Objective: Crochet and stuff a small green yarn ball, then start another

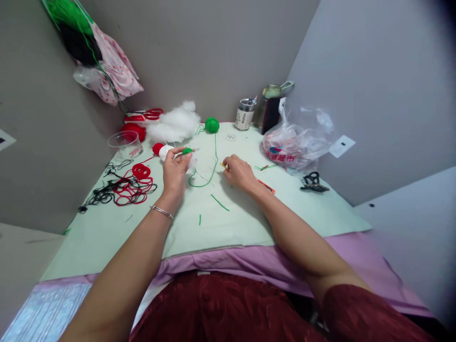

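Note:
My left hand is closed, its fingers and thumb pinching a small green crocheted piece. Green yarn lies in a loop on the table and runs up to a green yarn ball at the back. To the right, my right hand rests low over the table with fingers bent together on a thin yellow tool; only its end shows, so its kind is unclear. An orange-handled tool lies partly behind my right wrist.
White stuffing, a red yarn ball and a clear tub stand back left. Tangled red and black yarn lies left. A plastic bag, black hair clip and pen can are right. Walls enclose the table.

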Tool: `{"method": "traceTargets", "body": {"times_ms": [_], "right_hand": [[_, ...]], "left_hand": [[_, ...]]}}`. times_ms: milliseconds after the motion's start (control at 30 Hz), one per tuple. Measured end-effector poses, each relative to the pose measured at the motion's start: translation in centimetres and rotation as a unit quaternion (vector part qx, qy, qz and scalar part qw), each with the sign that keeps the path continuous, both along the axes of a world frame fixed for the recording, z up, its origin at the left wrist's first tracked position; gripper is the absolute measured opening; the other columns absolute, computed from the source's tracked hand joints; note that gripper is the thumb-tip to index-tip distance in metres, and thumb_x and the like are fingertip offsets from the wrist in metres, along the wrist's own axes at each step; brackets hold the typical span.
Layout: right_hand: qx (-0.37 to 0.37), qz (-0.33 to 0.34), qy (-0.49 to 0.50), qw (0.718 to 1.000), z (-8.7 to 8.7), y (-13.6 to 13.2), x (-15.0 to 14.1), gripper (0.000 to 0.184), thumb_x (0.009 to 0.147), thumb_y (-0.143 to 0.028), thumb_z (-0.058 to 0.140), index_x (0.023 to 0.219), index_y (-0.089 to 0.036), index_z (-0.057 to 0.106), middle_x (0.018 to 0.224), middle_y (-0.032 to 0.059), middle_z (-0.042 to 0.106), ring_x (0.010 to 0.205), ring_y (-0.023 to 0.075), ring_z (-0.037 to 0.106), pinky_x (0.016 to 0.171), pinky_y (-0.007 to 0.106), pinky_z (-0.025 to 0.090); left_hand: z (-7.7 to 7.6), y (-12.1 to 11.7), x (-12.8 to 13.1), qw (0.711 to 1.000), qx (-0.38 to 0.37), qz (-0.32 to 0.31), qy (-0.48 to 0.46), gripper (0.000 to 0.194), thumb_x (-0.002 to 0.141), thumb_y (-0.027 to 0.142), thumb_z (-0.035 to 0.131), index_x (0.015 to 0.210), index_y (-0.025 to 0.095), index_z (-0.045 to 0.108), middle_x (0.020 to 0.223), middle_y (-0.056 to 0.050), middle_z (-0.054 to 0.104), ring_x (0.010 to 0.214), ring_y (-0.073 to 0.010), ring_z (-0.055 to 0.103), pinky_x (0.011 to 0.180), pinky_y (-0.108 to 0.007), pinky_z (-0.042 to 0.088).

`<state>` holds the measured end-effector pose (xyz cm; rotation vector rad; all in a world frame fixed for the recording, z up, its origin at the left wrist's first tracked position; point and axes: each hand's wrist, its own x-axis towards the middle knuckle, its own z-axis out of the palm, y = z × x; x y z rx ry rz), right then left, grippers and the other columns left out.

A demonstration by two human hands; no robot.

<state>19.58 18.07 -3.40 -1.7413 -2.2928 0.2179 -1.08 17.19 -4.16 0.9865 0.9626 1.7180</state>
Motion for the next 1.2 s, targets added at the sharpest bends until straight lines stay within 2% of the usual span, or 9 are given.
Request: {"method": "traceTargets", "body": {"times_ms": [100,200,333,500,600,700,767,933,1200], "right_hand": [[0.013,-0.011,-0.008,1.0,0.5,-0.1,0.4,0.04,0.096,-0.013,0.042,0.132,-0.018,0.06,0.136,0.0199,0.063,0.112,0.0315,0.063,0.088,0.041,0.045],[-0.026,-0.017,-0.021,0.999,0.5,0.1,1.0,0.037,0.089,-0.008,0.05,0.121,-0.017,0.066,0.12,0.0207,0.071,0.104,0.0335,0.066,0.087,0.042,0.046],[-0.048,-0.036,-0.001,0.998,0.9,0.4,1.8,0.033,0.089,-0.008,0.05,0.116,-0.012,0.068,0.118,0.0252,0.073,0.105,0.0358,0.067,0.089,0.044,0.046],[-0.121,0.06,0.09,0.987,3.0,-0.2,2.6,0.024,0.094,-0.02,0.053,0.099,-0.016,0.076,0.091,0.0108,0.074,0.084,0.0224,0.066,0.075,0.032,0.047],[-0.183,0.157,0.204,0.949,3.8,-1.0,2.3,0.032,0.098,-0.037,0.051,0.11,-0.019,0.076,0.07,-0.0007,0.059,0.06,0.0129,0.051,0.057,0.025,0.04],[-0.244,0.206,0.419,0.85,3.5,-1.4,1.4,0.031,0.095,-0.038,0.057,0.109,-0.016,0.073,0.063,-0.006,0.046,0.051,0.0093,0.035,0.049,0.024,0.029],[-0.272,0.199,0.487,0.806,3.0,-1.5,0.7,0.027,0.091,-0.035,0.062,0.105,-0.015,0.073,0.06,-0.0074,0.044,0.049,0.0081,0.032,0.047,0.023,0.024],[-0.325,0.154,0.541,0.76,2.2,-1.5,-0.7,0.02,0.087,-0.027,0.066,0.099,-0.014,0.073,0.057,-0.0081,0.043,0.048,0.0069,0.029,0.044,0.021,0.018],[-0.367,0.123,0.563,0.73,2.3,-1.5,-0.7,0.014,0.088,-0.023,0.063,0.095,-0.013,0.071,0.057,-0.0084,0.041,0.044,0.0049,0.023,0.043,0.02,0.015]], "left_hand": [[0.0,0.0,0.1,1.0,-0.005,-0.013,0.009,0.029,0.078,0.023,0.079,0.101,0.023,0.061,0.099,-0.002,0.078,0.076,-0.0115,0.07,0.072,-0.023,0.055],[-0.1,-0.2,0.5,0.999,-0.008,-0.038,0.019,0.032,0.075,0.024,0.081,0.101,0.022,0.062,0.1,-0.003,0.079,0.075,-0.0123,0.071,0.075,-0.026,0.057],[-0.2,-0.6,1.0,0.997,-0.017,-0.067,0.03,0.032,0.074,0.026,0.082,0.101,0.021,0.064,0.099,-0.004,0.079,0.074,-0.0132,0.071,0.076,-0.029,0.059],[-0.4,-0.7,1.0,0.996,-0.027,-0.076,0.039,0.028,0.076,0.025,0.08,0.101,0.021,0.068,0.102,-0.005,0.079,0.074,-0.0129,0.071,0.075,-0.028,0.059],[-0.5,-0.5,1.0,0.996,-0.031,-0.077,0.045,0.03,0.075,0.026,0.08,0.103,0.021,0.07,0.104,-0.006,0.08,0.073,-0.013,0.071,0.072,-0.027,0.058],[-0.7,-0.4,1.2,0.994,-0.034,-0.083,0.057,0.033,0.075,0.028,0.081,0.106,0.019,0.074,0.105,-0.007,0.08,0.07,-0.014,0.071,0.067,-0.026,0.055],[-0.8,-0.4,1.3,0.993,-0.036,-0.086,0.068,0.033,0.076,0.03,0.081,0.107,0.018,0.075,0.102,-0.007,0.08,0.069,-0.0144,0.07,0.064,-0.026,0.053],[-1.2,-0.6,1.6,0.991,-0.043,-0.09,0.092,0.034,0.076,0.029,0.08,0.107,0.017,0.079,0.088,-0.005,0.081,0.065,-0.0142,0.067,0.06,-0.024,0.049],[-1.4,-0.6,1.7,0.989,-0.037,-0.084,0.116,0.038,0.078,0.027,0.077,0.114,0.015,0.078,0.091,-0.005,0.08,0.064,-0.0131,0.063,0.059,-0.024,0.047]]}}
